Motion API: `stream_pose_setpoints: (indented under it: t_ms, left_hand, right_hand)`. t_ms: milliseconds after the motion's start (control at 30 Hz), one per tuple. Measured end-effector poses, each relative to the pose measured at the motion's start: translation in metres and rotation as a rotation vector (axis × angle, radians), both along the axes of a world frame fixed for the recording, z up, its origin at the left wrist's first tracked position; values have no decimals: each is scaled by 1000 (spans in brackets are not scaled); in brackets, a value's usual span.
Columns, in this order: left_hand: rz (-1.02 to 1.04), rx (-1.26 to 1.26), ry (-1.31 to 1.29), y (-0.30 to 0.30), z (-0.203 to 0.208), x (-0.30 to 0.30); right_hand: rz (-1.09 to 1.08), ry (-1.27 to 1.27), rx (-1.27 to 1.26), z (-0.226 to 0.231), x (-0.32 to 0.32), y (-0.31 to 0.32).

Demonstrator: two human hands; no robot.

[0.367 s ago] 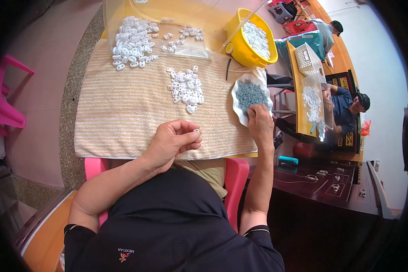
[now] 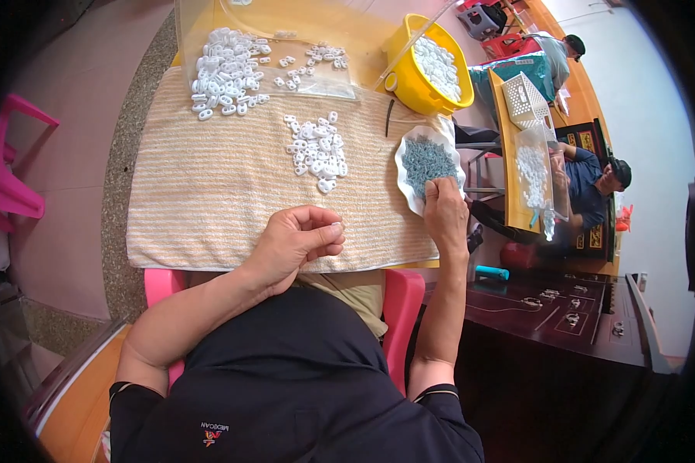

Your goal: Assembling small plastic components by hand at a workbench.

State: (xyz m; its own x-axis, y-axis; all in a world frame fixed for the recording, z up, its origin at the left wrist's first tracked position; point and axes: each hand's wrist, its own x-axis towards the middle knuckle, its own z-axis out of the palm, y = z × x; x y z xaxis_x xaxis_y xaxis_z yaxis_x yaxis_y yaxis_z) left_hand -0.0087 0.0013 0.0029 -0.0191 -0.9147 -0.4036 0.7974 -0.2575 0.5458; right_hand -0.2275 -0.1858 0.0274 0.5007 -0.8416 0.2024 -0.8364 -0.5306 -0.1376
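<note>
My left hand (image 2: 303, 238) is closed in a pinch above the near part of the towel, with a small white plastic piece (image 2: 337, 224) barely showing at the fingertips. My right hand (image 2: 445, 210) reaches over the near rim of a white wavy-edged dish (image 2: 402, 176). Its fingers are pressed together at the small grey-blue screws or pins (image 2: 428, 160) heaped there; whatever they grip is hidden. Beyond my left hand, a loose pile of white oval plastic pieces with holes (image 2: 317, 150) rests on the striped towel (image 2: 201, 193).
A larger heap of white pieces (image 2: 225, 69) sits far left beside a clear plastic sheet (image 2: 324, 86). A yellow tub (image 2: 400, 65) of white parts stands far right, near a thin black strip (image 2: 389, 118). Two people (image 2: 594, 181) sit at other tables on the right.
My right hand has shifted very slightly at the edge of the screw heap. My left hand keeps its pinch in almost the same place.
</note>
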Motion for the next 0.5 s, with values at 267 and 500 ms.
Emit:
stream_pose_setpoints:
  t_ms: [267,500]
  left_hand:
    - [-56,-7,14,1,0,-1]
    - [-61,-15,-15,3,2,-1]
  right_hand:
    - [99,-381,75,-6,-7,4]
    - [83,-664,366,-3,5,33]
